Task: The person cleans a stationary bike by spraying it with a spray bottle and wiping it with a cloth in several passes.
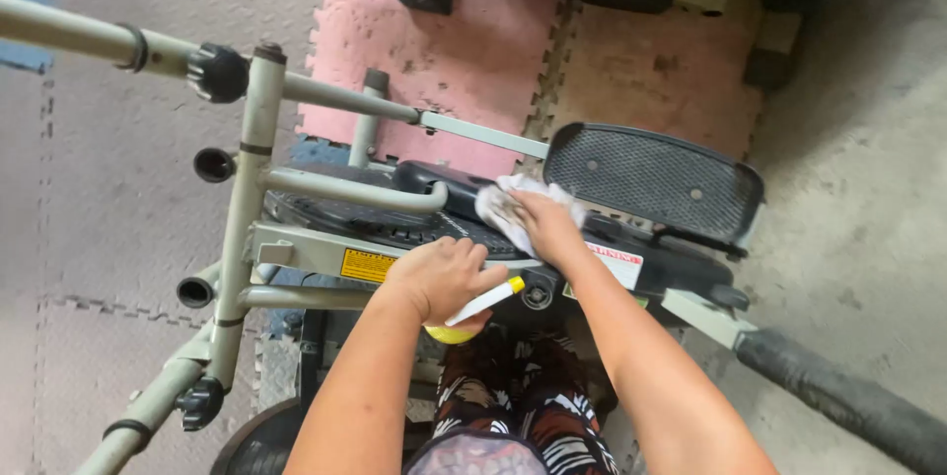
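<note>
Head view, looking straight down: grey metal exercise machine (247, 238) with tube frame and black mesh foot pedals stands on a floor of grey and pink foam mats (464, 51), beside bare concrete on the right. Right hand (543, 223) lies flat, fingers spread and pressed down on a crumpled white cloth (503, 201); the cloth sits under the palm and fingers and pokes out past them on the far and left side, resting on the dark body of the machine just left of the large black mesh foot pedal (653, 179). Left hand (439, 276) is curled closed around a yellow-and-white spray bottle (472, 315); the white nozzle with its yellow tip juts out to the right from under the fingers, and the yellow body shows below the palm. This hand hovers over the grey frame rail, near a yellow warning sticker (367, 265). The two hands are close together, the right a little farther from the body. Patterned black, white and red trousers (513, 406) show below.
</note>
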